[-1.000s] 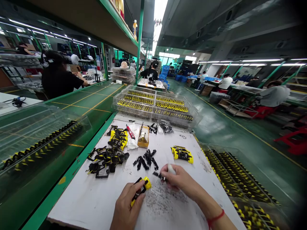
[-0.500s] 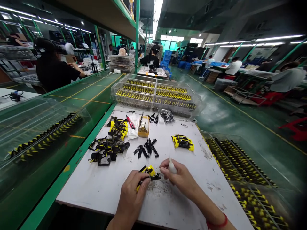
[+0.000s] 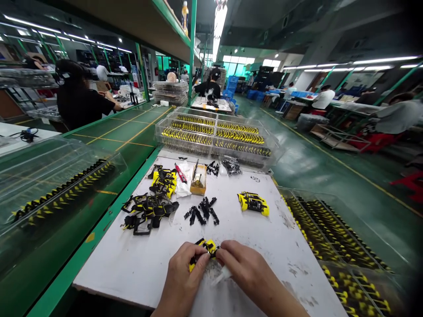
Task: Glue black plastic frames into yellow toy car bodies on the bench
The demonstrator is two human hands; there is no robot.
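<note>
My left hand [image 3: 185, 266] is closed on a small yellow-and-black plastic part [image 3: 208, 246], low over the front of the white board. My right hand [image 3: 246, 266] meets it from the right, its thumb and forefinger at the part's black end. A small white squeeze bottle [image 3: 223, 274] is tucked in the right hand, its thin tip pointing down and to the left; most of it is hidden by the fingers. Behind the hands lie loose black strips [image 3: 202, 210]. To the right rests a group of yellow-and-black parts [image 3: 254, 203].
A heap of black frames [image 3: 148, 211] and yellow-black pieces [image 3: 163, 181] lies left on the board. Behind are a red cutter [image 3: 180, 173], a small yellow box [image 3: 198, 190] and a bag of black parts [image 3: 230, 165]. Clear trays [image 3: 214, 152] stand at the back. A co-worker [image 3: 81, 99] sits left.
My right hand has moved left and down to the held part, and the bottle has turned from tip-up to tip-down. My left hand still holds the part.
</note>
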